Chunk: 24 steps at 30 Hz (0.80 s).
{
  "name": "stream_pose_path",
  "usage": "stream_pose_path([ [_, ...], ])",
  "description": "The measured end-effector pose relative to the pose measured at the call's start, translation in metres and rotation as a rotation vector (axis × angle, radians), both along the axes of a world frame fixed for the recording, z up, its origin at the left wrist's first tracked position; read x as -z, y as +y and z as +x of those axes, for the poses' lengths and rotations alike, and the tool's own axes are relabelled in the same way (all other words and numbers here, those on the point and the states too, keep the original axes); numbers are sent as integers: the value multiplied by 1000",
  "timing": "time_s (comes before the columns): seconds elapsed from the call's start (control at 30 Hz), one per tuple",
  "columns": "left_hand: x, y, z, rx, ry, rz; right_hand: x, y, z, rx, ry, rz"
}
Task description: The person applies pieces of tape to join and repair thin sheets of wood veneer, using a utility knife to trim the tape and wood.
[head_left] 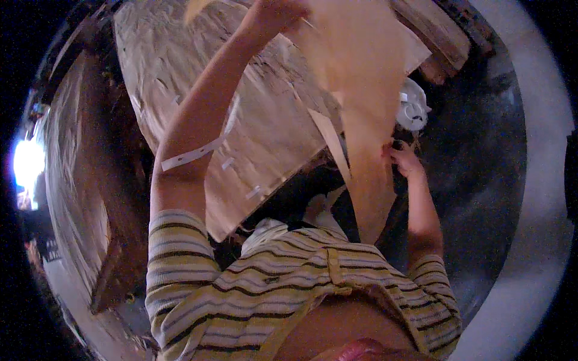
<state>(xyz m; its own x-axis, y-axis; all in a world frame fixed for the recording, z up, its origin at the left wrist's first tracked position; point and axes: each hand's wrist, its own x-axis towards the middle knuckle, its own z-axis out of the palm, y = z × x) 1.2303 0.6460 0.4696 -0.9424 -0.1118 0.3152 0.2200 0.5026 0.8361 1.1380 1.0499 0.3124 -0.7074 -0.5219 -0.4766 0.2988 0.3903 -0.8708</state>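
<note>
A long, thin tan sheet of wood veneer [367,90] hangs in front of me, narrowing to a point near my waist. At the top, my left hand [280,17] is closed at the sheet's left edge; its fingertips are partly hidden. My right hand [404,157] pinches the right edge lower down. A perforated strip of white tape [192,154] sticks to my left forearm. Under that arm lies a broad stack of pale veneer sheets [271,132] with small bits of tape on it. A narrow veneer strip [328,135] lies beside the held sheet.
A second tall stack of veneer [78,174] stands at the far left. More wooden pieces [436,36] lie at the back right. Beyond my right hand is a round white object [412,108], its kind unclear. Dark floor [475,150] spreads to the right.
</note>
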Motion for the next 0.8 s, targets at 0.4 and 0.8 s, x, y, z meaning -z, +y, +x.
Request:
stream_pose_path([
  [0.4,208,-53,67,-961,-548,896,67,-84,-16,-558,293,263],
  [0.8,271,-89,81,-1084,-239,1443,-34,-122,41,-1354,814,-149],
])
